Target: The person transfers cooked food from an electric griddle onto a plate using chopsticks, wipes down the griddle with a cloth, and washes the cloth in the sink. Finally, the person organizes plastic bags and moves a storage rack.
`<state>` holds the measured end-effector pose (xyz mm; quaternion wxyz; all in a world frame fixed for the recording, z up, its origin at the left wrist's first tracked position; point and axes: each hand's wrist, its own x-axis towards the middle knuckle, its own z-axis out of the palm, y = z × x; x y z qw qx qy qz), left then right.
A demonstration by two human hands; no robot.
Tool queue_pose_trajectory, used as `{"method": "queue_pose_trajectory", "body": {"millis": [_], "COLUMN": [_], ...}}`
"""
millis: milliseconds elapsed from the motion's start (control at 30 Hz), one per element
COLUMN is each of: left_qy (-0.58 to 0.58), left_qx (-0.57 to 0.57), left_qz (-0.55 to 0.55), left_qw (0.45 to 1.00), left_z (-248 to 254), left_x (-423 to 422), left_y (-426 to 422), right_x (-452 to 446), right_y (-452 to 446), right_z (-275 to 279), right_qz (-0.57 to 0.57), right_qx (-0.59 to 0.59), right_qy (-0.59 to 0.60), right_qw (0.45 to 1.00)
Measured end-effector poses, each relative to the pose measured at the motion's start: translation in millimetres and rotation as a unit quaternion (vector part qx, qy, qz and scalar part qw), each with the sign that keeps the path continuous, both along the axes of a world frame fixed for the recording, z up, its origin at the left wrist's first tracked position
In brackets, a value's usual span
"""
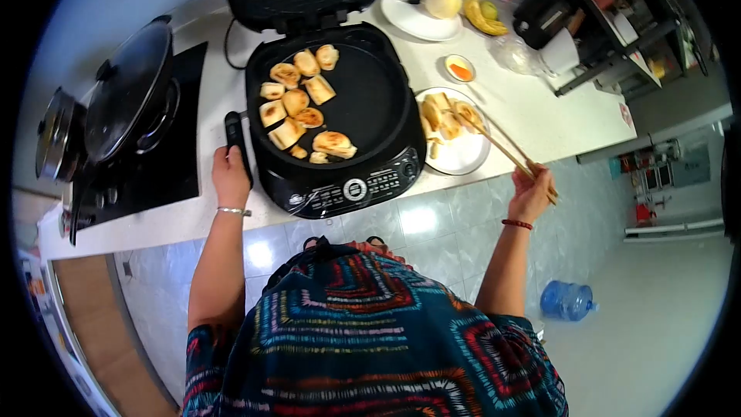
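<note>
Beside an open electric griddle (378, 100), my left hand (230, 174) is closed on its black side handle (236, 137). Browned food pieces (295, 100) lie on the left and front part of the round black pan. My right hand (531, 189) grips wooden chopsticks (505, 150), whose tips reach to the food pieces (446, 120) on a white plate (471, 161) right of the griddle. Whether the tips pinch a piece is hard to tell.
A small orange-and-white dish (460, 69), a large white plate (417, 19), a round pale fruit (443, 1) and bananas (483, 17) stand behind. Lidded pans (127, 93) sit on the left cooktop. A black rack (610, 54) stands right; a water bottle (568, 300) is on the floor.
</note>
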<state>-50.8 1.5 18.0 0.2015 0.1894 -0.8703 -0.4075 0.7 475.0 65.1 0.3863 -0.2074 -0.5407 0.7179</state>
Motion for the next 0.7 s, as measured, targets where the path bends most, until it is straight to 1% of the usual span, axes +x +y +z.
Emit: {"method": "queue_pose_trajectory", "body": {"millis": [33, 133, 200, 233, 300, 333, 400, 500, 600, 700], "left_qy": [0.028, 0.004, 0.005, 0.006, 0.009, 0.004, -0.001, -0.002, -0.012, 0.008], "left_qx": [0.007, 0.033, 0.03, 0.035, 0.041, 0.044, 0.046, 0.037, 0.045, 0.033], "left_qz": [-0.002, 0.008, 0.008, 0.008, 0.012, 0.013, 0.017, 0.012, 0.012, 0.001], "left_qw": [1.0, 0.999, 1.0, 0.999, 0.999, 0.999, 0.999, 0.999, 0.999, 0.999], "left_z": [3.0, 4.9, 11.1, 10.6, 10.6, 11.6, 12.5, 12.5, 14.4, 12.2], "left_x": [0.5, 0.3, 1.8, 2.0, 1.9, 2.1, 2.5, 2.3, 2.4, 2.6], "left_y": [4.0, 5.3, 8.2, 8.3, 8.9, 9.3, 9.4, 9.3, 9.8, 8.4], "right_x": [-1.4, -5.6, -10.6, -12.1, -17.1, -19.8, -26.4, -37.2, -43.8, -50.0], "right_y": [-3.9, -29.5, -54.7, -76.8, -109.6, -125.7, -146.0, -160.3, -168.4, -169.6], "right_z": [6.8, 42.1, 54.4, 58.6, 56.9, 56.9, 51.1, 49.3, 49.7, 42.6], "right_qz": [0.006, 0.099, 0.202, 0.232, 0.3, 0.305, 0.348, 0.375, 0.383, 0.366], "right_qx": [0.02, 0.023, 0.054, 0.036, 0.052, 0.063, 0.048, 0.062, 0.084, 0.071], "right_qy": [0.004, 0.044, 0.052, 0.059, 0.014, -0.013, 0.023, 0.026, 0.007, 0.007], "right_qw": [1.0, 0.994, 0.976, 0.97, 0.952, 0.95, 0.936, 0.925, 0.92, 0.928]}}
